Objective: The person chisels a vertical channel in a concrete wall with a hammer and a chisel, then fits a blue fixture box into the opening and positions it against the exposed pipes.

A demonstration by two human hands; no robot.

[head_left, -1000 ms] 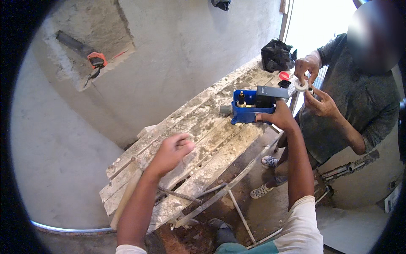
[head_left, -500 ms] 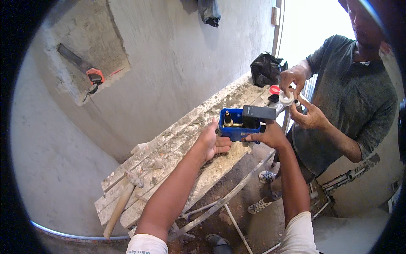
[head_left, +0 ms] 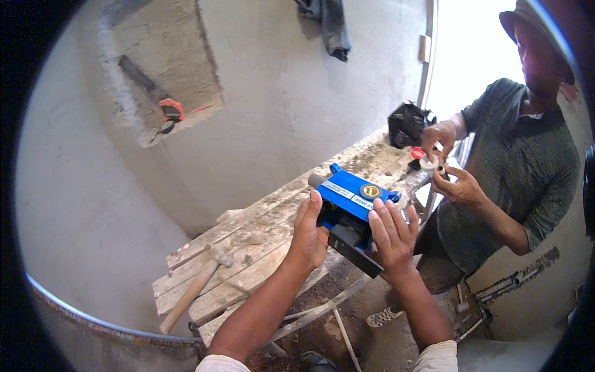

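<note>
A blue box is held up above a plank bench, just beyond and between a person's two bare hands, its long axis running crosswise and slanting from far left to near right. The left hand is clamped on the near left corner, thumb up along the side and fingers curled below; the right hand lies against the opposite end, back uppermost, fingers stretched out and slightly spread (its thumb is hard to make out, so how firmly it grips cannot be told). Neither hand is nearer: both touch the box, one toward each end. A grey pipe stub pokes out beyond the left thumb, while a brass-coloured disc on the upturned blue face sits toward the right fingertips. The box is tipped so that a black slab faces the wearer, low between the hands. A hammer rests on the bench at left; at right, apart from the box, a co-worker handles a white ring
</note>
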